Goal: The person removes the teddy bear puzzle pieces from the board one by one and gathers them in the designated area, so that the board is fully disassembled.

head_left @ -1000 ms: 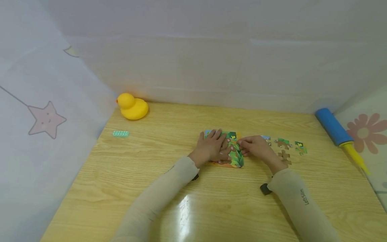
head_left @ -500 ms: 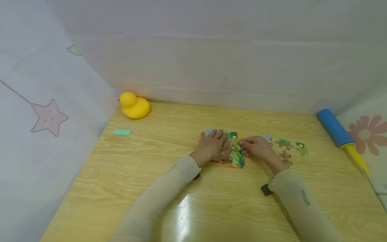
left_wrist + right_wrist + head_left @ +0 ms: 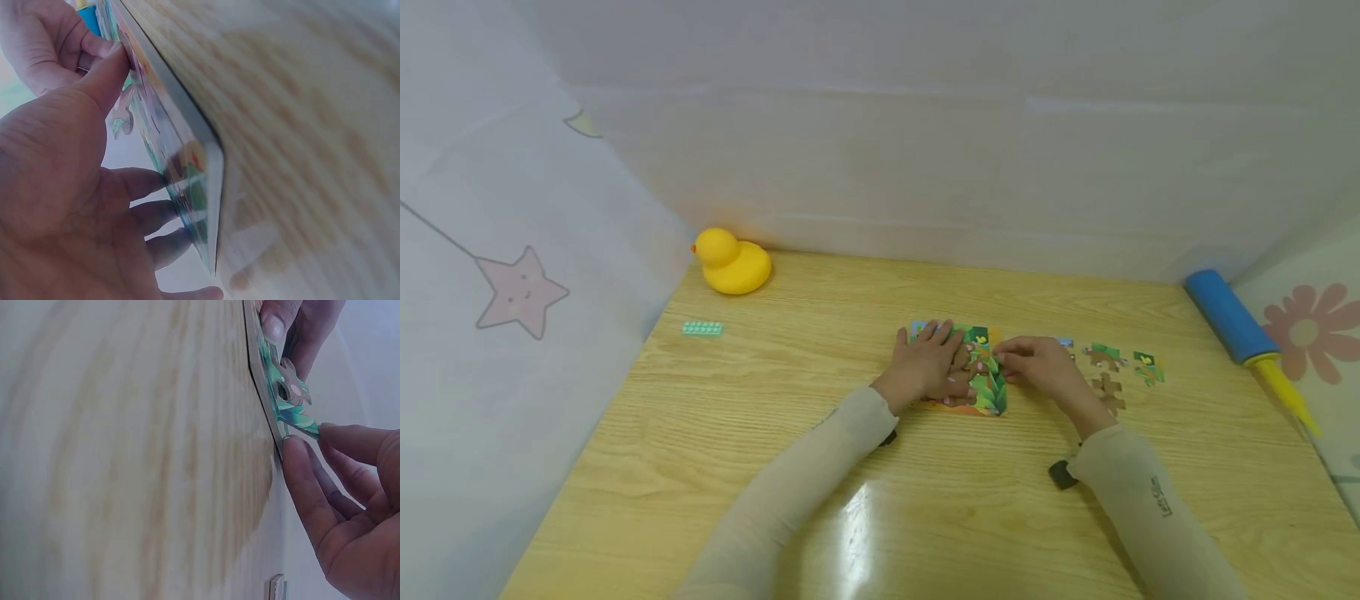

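A colourful jigsaw puzzle lies on the wooden table, partly covered by my left hand. That hand rests on it with the fingers spread. At the puzzle's right side, my right hand pinches the edge of a green puzzle piece between thumb and fingertips. In the right wrist view this piece stands tilted up from the puzzle, together with a brown knobbed piece. The left wrist view shows my left thumb on the puzzle close to the other hand's fingers.
Several loose puzzle pieces lie right of my right hand. A yellow rubber duck sits at the back left, with a small mint-green studded strip in front of it. A blue and yellow pump lies along the right edge.
My right fingertips have shifted very slightly at the puzzle's right side. The left hand stays in place on the puzzle. The head view has moved a little.
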`<state>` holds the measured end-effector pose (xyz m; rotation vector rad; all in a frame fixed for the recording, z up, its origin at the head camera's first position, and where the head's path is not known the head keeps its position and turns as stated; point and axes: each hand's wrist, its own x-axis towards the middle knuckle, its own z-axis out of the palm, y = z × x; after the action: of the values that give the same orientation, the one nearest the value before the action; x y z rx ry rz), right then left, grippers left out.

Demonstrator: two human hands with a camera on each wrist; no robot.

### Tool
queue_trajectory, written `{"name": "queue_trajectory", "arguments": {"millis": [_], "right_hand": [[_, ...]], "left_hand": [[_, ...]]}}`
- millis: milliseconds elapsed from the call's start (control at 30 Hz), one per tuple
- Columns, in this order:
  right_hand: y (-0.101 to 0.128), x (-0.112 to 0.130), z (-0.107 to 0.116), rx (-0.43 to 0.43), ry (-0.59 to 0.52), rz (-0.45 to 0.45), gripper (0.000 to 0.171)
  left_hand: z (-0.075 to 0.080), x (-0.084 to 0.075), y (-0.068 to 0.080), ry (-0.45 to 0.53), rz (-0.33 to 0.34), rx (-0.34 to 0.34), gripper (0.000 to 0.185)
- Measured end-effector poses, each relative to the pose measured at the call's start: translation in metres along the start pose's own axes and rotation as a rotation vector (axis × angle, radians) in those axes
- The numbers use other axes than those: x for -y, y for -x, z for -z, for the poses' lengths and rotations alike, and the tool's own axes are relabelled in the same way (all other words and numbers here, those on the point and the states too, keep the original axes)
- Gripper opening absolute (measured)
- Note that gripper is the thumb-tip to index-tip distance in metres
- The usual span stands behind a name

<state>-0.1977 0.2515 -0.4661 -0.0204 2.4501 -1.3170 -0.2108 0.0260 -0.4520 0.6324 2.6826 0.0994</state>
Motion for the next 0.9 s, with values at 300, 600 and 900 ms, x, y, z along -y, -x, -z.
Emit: {"name": "queue_trajectory", "arguments": {"millis": [300, 600, 900], "right_hand": [[-0.0022, 0.0016, -0.0011, 0.022, -0.13, -0.018, 0.032], [-0.0014, -0.0008, -0.0013, 0.018, -0.168, -0.018, 0.033], [-0.0042, -0.0047, -0.0028, 0.003, -0.179, -0.03, 0.034]], "left_hand": [[0.0008, -0.0012, -0.0012, -0.018, 0.01, 0.01, 0.099], [0.0021, -0.003, -0.0018, -0.012, 0.005, 0.026, 0.099], [0.0032, -0.0033, -0.0005, -0.014, 0.018, 0.037, 0.098]]}}
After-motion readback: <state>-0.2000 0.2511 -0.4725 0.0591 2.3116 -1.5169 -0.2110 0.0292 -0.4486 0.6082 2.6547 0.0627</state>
